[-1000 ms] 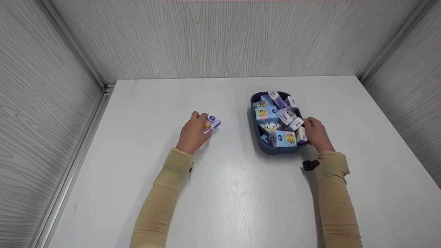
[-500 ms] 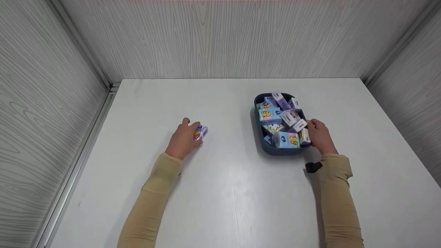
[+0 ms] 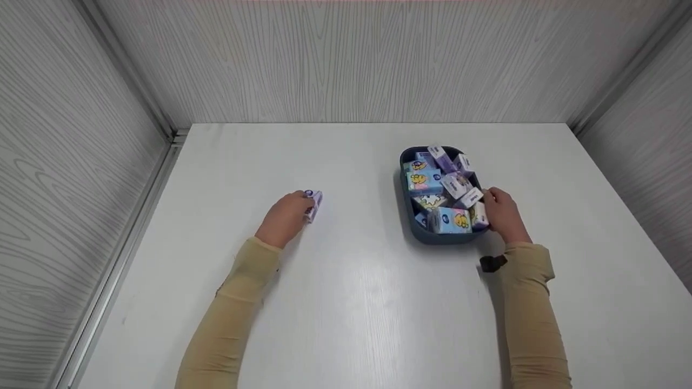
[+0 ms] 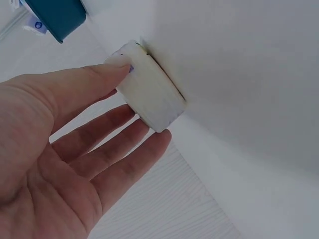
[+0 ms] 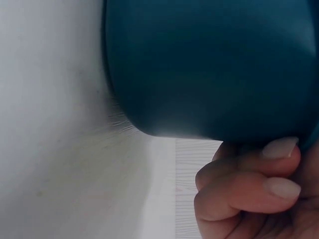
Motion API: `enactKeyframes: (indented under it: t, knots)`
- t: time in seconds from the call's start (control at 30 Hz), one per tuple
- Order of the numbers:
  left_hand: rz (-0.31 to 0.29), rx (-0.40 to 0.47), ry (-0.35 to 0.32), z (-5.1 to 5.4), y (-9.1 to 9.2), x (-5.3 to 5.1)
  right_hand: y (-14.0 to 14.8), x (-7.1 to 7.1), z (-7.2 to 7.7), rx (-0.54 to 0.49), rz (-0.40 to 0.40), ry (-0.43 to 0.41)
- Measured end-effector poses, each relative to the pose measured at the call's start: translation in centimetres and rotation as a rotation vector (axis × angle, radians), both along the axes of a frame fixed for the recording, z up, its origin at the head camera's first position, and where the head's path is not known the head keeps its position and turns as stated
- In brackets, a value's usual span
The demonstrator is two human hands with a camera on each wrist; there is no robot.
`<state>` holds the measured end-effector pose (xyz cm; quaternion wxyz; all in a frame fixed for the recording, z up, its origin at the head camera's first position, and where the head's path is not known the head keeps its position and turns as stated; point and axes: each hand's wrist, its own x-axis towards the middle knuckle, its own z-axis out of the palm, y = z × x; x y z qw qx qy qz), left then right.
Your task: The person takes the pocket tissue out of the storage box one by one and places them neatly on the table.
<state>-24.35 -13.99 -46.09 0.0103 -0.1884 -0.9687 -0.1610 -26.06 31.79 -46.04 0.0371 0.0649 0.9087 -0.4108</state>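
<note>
Near the middle of the table, my left hand (image 3: 284, 219) pinches a small purple and white box (image 3: 315, 207). The left wrist view shows the thumb of this hand (image 4: 75, 144) on the pale side of the box (image 4: 152, 89), with fingertips along its other edge. A dark teal bin (image 3: 440, 237) full of small blue, purple and yellow boxes stands to the right. My right hand (image 3: 505, 216) grips its right rim. In the right wrist view, curled fingers of my right hand (image 5: 249, 191) lie against the bin wall (image 5: 209, 69); the thumb is hidden.
The white table (image 3: 357, 302) has a grey wood-grain panel (image 3: 351, 65) along its back edge, with further panels at left and right. A black piece (image 3: 492, 263) is at the right wrist, beside the sleeve.
My left hand has moved left and slightly toward me with the small box, which has turned more upright in view. My right hand keeps its hold on the bin; the head view has shifted slightly.
</note>
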Motion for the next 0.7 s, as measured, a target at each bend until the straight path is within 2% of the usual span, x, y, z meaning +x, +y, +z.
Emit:
enactKeyframes:
  t: [0.17, 0.43, 0.57, 0.7]
  knots:
    - [0.072, 0.004, -0.009, -0.1, -0.8, -2.5, -0.1, 0.0, -0.2, -0.009, 0.0, 0.009]
    - [0.153, 0.083, 0.001, 0.0, -2.3, -5.8, 0.0, -0.1, 0.1, -0.016, -0.008, -0.001]
    - [0.183, 0.085, -0.004, 0.0, -2.8, -6.8, 0.1, -0.2, 0.1, -0.011, -0.01, -0.002]
    - [0.195, 0.074, -0.013, 0.0, -2.9, -7.3, 0.1, -0.1, -0.1, -0.003, -0.014, -0.007]
